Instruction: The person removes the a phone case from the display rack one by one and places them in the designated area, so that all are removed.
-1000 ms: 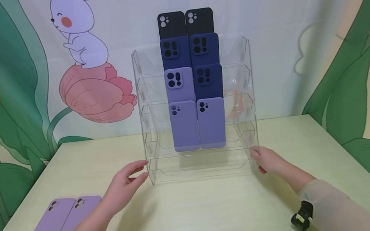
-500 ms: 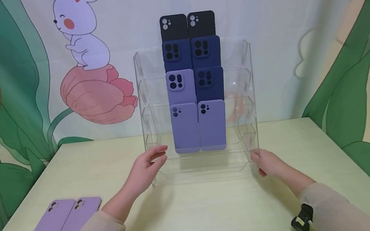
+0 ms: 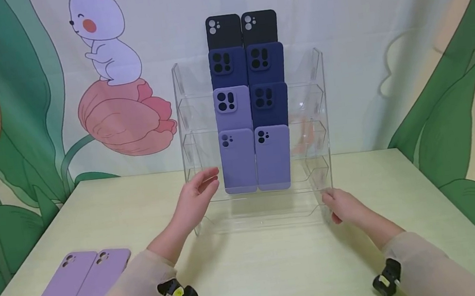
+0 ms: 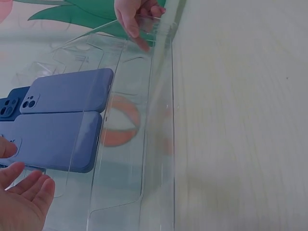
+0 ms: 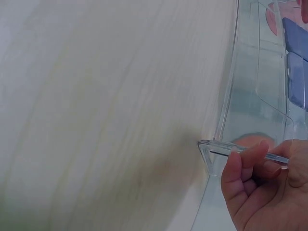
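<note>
A clear acrylic tiered rack [image 3: 320, 109] stands mid-table with black, navy and lilac phone cases in two columns. My left hand [image 3: 207, 180] hovers open in front of the rack's left side, fingers relaxed, just left of the lowest lilac case [image 3: 238, 160] and holding nothing. The left wrist view shows those fingers [image 4: 26, 190] beside that case [image 4: 53, 142]. My right hand [image 3: 335, 203] grips the rack's lower right corner. In the right wrist view its fingers [image 5: 243, 166] curl round the clear edge [image 5: 230, 91].
Two lilac phone cases [image 3: 77, 287] lie flat side by side at the table's front left. The pale wooden table [image 3: 269, 271] runs bare in front of the rack. A printed backdrop with a rabbit and leaves hangs right behind the rack.
My left hand has risen from the rack's lower left corner and moved right, toward the lowest lilac case. The right hand has stayed on the right corner.
</note>
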`<state>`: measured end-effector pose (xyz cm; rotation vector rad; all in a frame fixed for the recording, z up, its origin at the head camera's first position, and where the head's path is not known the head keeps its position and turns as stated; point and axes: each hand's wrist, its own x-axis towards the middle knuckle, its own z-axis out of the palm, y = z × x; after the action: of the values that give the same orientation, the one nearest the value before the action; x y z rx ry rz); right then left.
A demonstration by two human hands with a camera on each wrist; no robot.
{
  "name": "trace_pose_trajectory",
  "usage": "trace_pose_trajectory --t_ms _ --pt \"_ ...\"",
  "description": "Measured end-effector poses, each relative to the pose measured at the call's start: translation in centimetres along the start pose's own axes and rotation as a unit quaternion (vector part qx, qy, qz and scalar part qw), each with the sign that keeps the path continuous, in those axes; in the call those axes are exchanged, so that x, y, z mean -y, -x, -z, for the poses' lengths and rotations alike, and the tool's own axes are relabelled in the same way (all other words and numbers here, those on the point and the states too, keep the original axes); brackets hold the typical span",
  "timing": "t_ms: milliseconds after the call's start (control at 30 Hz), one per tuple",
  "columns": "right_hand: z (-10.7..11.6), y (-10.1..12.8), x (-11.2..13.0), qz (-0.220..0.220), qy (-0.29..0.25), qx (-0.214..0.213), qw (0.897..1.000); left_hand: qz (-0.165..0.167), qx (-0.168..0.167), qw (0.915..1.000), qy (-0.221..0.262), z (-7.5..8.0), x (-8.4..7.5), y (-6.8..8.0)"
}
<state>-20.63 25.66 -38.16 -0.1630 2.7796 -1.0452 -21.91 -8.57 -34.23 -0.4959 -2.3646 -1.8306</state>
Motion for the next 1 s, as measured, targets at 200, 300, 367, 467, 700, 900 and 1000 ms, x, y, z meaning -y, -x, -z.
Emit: trace_pose_trajectory --t_ms 200,300,367,467,700,900,1000 --pt "0.2 -0.1 -0.1 -0.003 0.004 -0.002 1.000 0.007 -0.012 0.9997 0.018 -0.4 0.0 -0.6" --pt "0.1 0.0 -0.1 -0.002 0.004 0.002 1.000 0.009 -0.020 0.9994 0.027 -0.6 -0.2 -0.7" --pt "0.1 0.0 0.0 -0.002 0.002 0.004 1.000 0.008 -0.023 0.9992 0.033 -0.7 -0.4 -0.7" --pt "0.1 0.2 0.1 0.001 0.001 0.005 1.000 0.007 -0.027 0.9988 0.041 -1.0 -0.7 -0.9" --pt "0.2 0.1 -0.1 0.001 0.010 0.003 1.000 0.034 -0.019 0.9986 0.035 -1.5 -0.5 -1.6" --pt "0.1 0.0 0.0 0.004 0.006 0.006 1.000 0.052 -0.035 0.9980 0.009 -1.9 -0.6 -1.8" --pt "0.2 0.0 0.0 0.003 0.007 0.003 1.000 0.058 -0.049 0.9968 -0.026 -2.3 -0.7 -2.1"
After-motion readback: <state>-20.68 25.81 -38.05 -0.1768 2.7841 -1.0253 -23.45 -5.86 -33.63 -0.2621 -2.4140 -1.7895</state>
